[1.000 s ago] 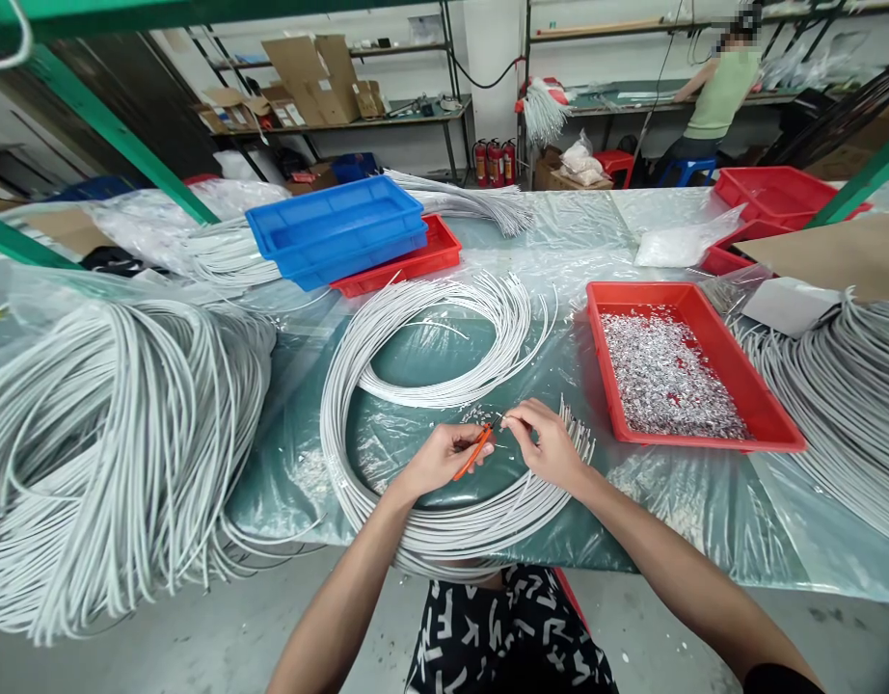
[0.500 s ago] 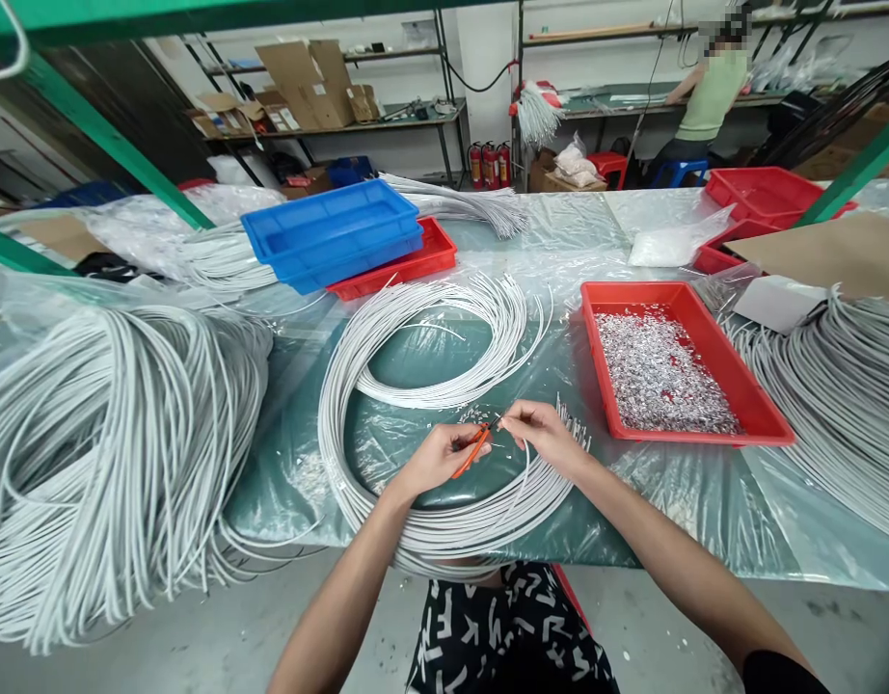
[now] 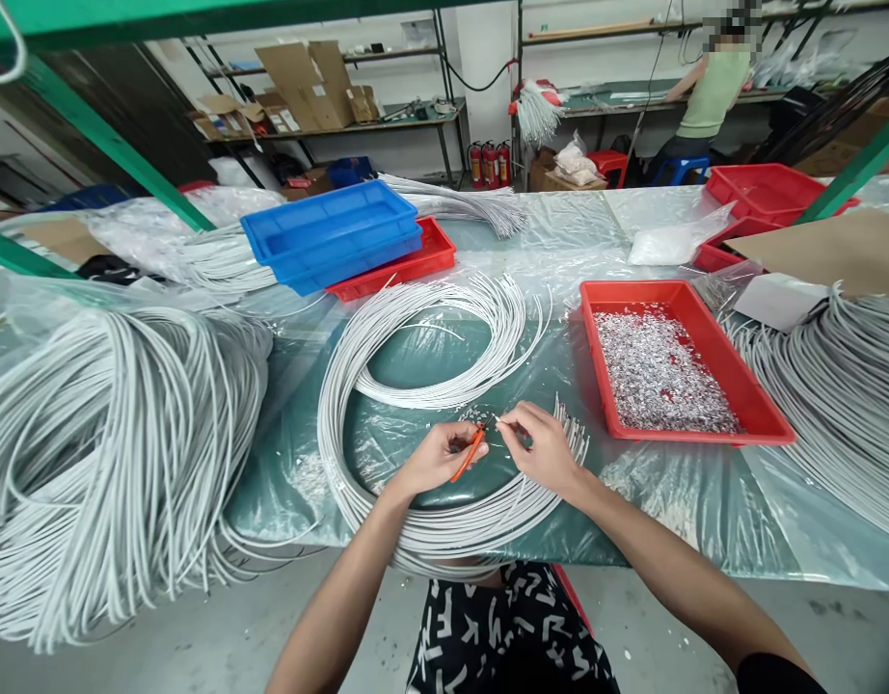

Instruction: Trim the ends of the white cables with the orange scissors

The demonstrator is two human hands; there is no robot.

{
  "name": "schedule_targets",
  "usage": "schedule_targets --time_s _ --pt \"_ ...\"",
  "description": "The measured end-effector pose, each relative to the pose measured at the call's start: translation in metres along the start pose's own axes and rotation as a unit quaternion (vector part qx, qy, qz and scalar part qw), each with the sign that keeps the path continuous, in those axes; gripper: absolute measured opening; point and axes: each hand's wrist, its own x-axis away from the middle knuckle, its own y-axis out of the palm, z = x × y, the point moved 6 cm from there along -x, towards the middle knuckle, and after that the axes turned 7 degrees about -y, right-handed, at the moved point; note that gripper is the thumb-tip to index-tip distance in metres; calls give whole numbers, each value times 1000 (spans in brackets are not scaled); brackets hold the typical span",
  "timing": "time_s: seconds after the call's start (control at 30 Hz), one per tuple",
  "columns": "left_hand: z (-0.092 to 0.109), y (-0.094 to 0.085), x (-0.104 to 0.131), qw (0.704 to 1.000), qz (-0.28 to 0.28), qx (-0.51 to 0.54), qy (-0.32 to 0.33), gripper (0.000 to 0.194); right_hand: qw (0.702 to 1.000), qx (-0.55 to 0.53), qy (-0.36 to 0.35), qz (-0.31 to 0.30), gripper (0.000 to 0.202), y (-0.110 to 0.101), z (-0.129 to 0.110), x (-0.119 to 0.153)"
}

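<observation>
My left hand (image 3: 442, 457) is closed around small pliers with orange handles (image 3: 469, 456), their dark jaws pointing up and right. Close by those jaws, my right hand (image 3: 540, 445) pinches with thumb and fingertips; what lies between them is too small to make out. Under both hands lies a large coil of white cable (image 3: 480, 525), its cut ends (image 3: 573, 434) gathered just right of my right hand. A second white cable coil (image 3: 430, 393) rests beyond, overlapping the first. Tiny scraps (image 3: 476, 413) are scattered on the table near the pliers.
To the right stands a red tray (image 3: 767, 422) with many small metal pieces. A big cable heap (image 3: 126, 453) hangs at the left table edge; another cable bundle (image 3: 835, 386) lies right. Behind sit a blue tray (image 3: 336, 226) and a person (image 3: 713, 92).
The cable that hung in a loop below my right hand no longer shows there. My right hand has turned slightly and shifted a little; my left hand keeps the pliers nearly in place.
</observation>
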Motion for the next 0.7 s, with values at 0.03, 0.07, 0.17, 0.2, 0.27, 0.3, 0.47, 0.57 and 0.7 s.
schedule_targets --time_s 0.03,0.07,0.17,0.2,0.27,0.3,0.47,0.57,0.7 --pt "1 -1 0 1000 9 3 7 30 1000 -12 8 -4 18 1 1 0" --pt "2 -3 -1 1000 21 8 15 30 1000 -20 12 -9 17 1 1 1" --pt "4 -9 -1 996 72 36 26 28 999 -23 1 -22 16 5 0 2" --pt "4 -11 -1 995 88 49 24 28 999 -18 -9 -27 16 7 0 3" --pt "1 -14 -1 991 112 71 17 27 999 0 -28 -40 17 11 -1 4" --pt "0 -14 -1 989 121 78 14 28 998 11 -37 -47 17 13 -1 5" --pt "-4 -17 0 987 139 80 20 23 991 67 -82 -79 21 17 -4 5" --pt "0 -16 0 988 131 78 25 20 987 91 -98 -92 23 16 -6 5" --pt "8 -14 1 990 122 67 36 16 985 97 -104 -96 24 16 -6 5"
